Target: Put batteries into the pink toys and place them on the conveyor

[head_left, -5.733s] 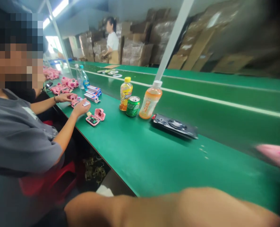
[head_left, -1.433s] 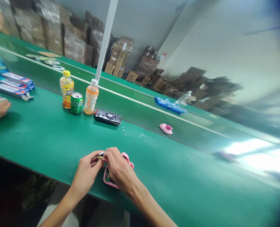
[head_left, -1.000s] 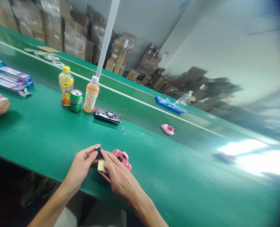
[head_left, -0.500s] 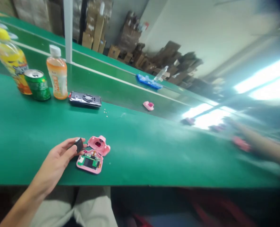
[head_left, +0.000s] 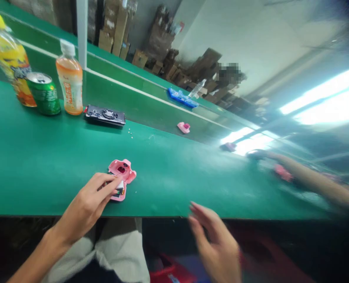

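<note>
The pink toy camera case (head_left: 129, 174) lies opened into two halves on the green table, its front shell with ears away from me. My left hand (head_left: 88, 202) is over the lower half, fingers pinched on a small flat block (head_left: 120, 186) that looks like a battery, its pale face showing. That hand covers most of the circuit board inside. Near the table's front edge, my right hand (head_left: 217, 243) is raised, slightly blurred, thumb and fingers apart with nothing between them.
At the back left stand a yellow-capped bottle (head_left: 11, 59), a green can (head_left: 44, 95) and an orange drink bottle (head_left: 70, 80). A dark phone (head_left: 104, 115) lies beside them. Beyond are a pink part (head_left: 183, 127) and a blue tray (head_left: 181, 98). Another person's arm (head_left: 304, 173) reaches in from the right.
My left hand has moved right and over the lower case half with the battery, which now shows a pale face. My right hand has come into view. The other person's arm has shifted left.
</note>
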